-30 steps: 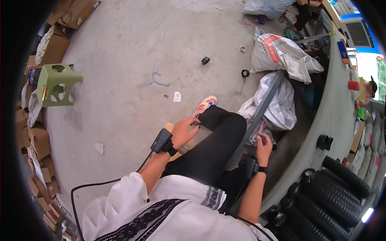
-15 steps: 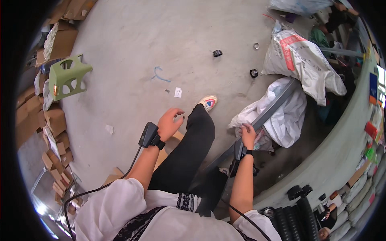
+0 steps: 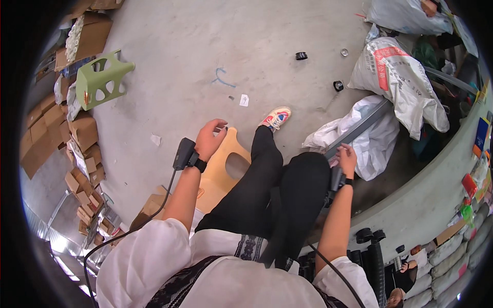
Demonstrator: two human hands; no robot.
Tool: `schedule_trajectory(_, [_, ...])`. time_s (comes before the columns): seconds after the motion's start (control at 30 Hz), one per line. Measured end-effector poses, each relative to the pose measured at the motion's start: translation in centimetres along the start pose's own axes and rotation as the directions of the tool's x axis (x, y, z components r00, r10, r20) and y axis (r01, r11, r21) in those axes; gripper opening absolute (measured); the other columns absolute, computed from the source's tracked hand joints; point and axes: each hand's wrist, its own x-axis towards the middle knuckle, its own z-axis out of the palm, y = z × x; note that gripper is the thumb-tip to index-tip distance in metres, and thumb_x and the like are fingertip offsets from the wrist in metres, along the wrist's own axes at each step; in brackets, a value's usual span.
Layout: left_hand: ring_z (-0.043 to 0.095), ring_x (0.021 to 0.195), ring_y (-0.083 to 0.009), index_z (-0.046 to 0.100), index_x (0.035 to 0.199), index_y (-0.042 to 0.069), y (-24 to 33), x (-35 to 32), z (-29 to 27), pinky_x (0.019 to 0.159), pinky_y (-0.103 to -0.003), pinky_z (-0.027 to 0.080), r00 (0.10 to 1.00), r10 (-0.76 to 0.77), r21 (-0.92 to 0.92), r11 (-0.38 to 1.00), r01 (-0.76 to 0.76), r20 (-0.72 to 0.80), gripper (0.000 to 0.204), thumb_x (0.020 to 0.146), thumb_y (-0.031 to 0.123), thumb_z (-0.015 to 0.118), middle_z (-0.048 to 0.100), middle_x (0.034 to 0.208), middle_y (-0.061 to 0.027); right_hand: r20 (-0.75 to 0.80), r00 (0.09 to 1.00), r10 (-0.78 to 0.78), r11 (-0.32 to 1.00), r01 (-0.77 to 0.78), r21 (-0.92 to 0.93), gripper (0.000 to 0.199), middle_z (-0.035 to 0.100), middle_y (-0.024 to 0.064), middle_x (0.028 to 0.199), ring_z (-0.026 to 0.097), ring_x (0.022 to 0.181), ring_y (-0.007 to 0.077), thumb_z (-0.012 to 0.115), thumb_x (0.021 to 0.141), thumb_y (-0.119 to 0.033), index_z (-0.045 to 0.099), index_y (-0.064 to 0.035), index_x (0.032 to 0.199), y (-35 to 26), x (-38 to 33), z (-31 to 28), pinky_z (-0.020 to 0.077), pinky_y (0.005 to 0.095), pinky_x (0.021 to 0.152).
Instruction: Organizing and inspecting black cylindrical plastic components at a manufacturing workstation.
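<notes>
My left hand (image 3: 209, 138) hangs in the air with fingers loosely bent and apart, holding nothing. Beside it, below, stands a yellow-orange plastic stool (image 3: 214, 177), partly hidden by my leg. My right hand (image 3: 347, 159) is past my raised right knee, its fingers loosely curled, with nothing visible in them. A long grey bar (image 3: 359, 127) slants close by that hand; whether they touch I cannot tell. Under the bar lies a crumpled white sack (image 3: 377, 156). Both wrists wear black strapped devices with cables.
A full white sack with a red band (image 3: 390, 64) lies at right. Black ring-shaped parts (image 3: 301, 56) and a numbered paper (image 3: 244, 100) are on the floor. A green stool (image 3: 104, 79) lies tipped at left near cardboard boxes (image 3: 83, 131). Black ribbed tubes (image 3: 376, 264) stand at lower right.
The view has shifted, so the floor things sit further right. My right leg has risen beside the right hand, which has moved right with the arm. More of the yellow-orange stool shows.
</notes>
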Motion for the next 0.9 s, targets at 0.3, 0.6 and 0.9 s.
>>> schedule_trajectory(0.3, [0.064, 0.082, -0.0209, 0.062, 0.105, 0.006, 2.1, 4.9, 7.3, 0.073, -0.032, 0.051, 0.993, -0.052, 0.077, 0.996, 0.044, 0.105, 0.025, 0.083, 0.018, 0.062, 0.066, 0.091, -0.0100, 0.090, 0.992, 0.087, 0.996, -0.084, -0.037, 0.030, 0.066, 0.0065, 0.090, 0.059, 0.069, 0.0112, 0.060, 0.086, -0.018, 0.058, -0.0035, 0.113, -1.9, 10.9, -0.3, 0.0474, 0.0234, 0.054])
schedule_trajectory(0.6, [0.063, 0.088, -0.0329, 0.061, 0.104, 0.008, -1.4, 22.3, 20.9, 0.077, -0.042, 0.050, 0.996, 0.029, 0.375, 0.927, 0.005, -0.084, 0.038, 0.073, 0.029, 0.069, 0.066, 0.093, -0.0148, 0.156, 0.982, 0.105, 0.973, -0.069, -0.221, 0.049, 0.066, 0.0147, 0.097, 0.065, 0.083, 0.0195, 0.070, 0.077, -0.023, 0.056, -0.0025, 0.119, -1.1, 25.7, 5.0, 0.0524, 0.0319, 0.063])
schedule_trajectory(0.9, [0.053, 0.111, -0.0397, 0.039, 0.136, 0.011, 5.0, 42.7, 30.0, 0.091, -0.050, 0.045, 0.996, 0.009, 0.625, 0.778, -0.065, 0.092, 0.074, 0.073, 0.032, 0.071, 0.048, 0.126, -0.0216, 0.016, 0.992, -0.125, 0.760, 0.106, -0.641, 0.073, 0.056, 0.0257, 0.119, 0.054, 0.112, 0.0377, 0.078, 0.064, -0.027, 0.049, -0.0014, 0.126, 1.1, 40.7, 7.8, 0.0445, 0.0426, 0.095])
